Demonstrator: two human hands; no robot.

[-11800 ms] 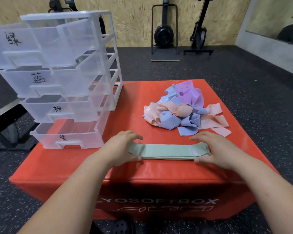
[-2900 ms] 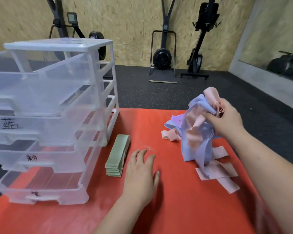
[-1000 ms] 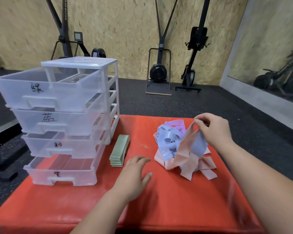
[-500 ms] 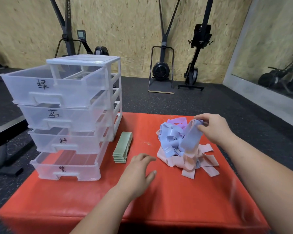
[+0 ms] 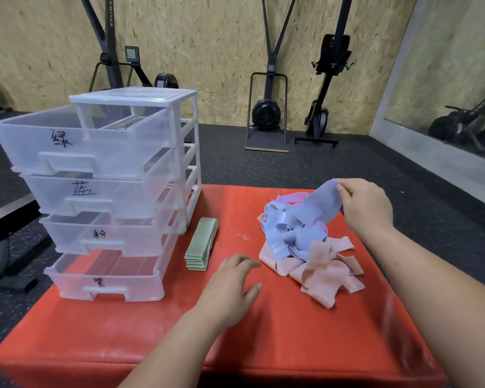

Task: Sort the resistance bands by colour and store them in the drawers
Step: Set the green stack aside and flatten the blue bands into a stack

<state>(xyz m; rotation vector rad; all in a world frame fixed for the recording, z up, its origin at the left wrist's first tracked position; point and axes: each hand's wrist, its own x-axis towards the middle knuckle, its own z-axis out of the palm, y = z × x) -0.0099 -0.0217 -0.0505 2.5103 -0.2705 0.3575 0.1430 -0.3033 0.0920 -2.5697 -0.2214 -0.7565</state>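
Observation:
A tangled heap of blue, pink and purple resistance bands [image 5: 305, 245] lies on the right half of the red soft box [image 5: 263, 340]. My right hand [image 5: 366, 205] pinches the end of a blue band [image 5: 321, 205] and holds it raised above the heap. A neat stack of folded green bands [image 5: 201, 243] lies beside the clear plastic drawer unit [image 5: 109, 191], whose four labelled drawers stand pulled open. My left hand [image 5: 231, 287] rests flat on the box between the green stack and the heap, fingers spread, holding nothing.
The drawer unit fills the box's left side. Dark rubber gym floor surrounds the box. Rowing machines [image 5: 266, 107] stand against the wooden back wall. A mirror runs along the right wall.
My right hand has drawn the blue band up and to the right, out of the heap. The pink bands have settled back on the box. My left hand has stayed in place.

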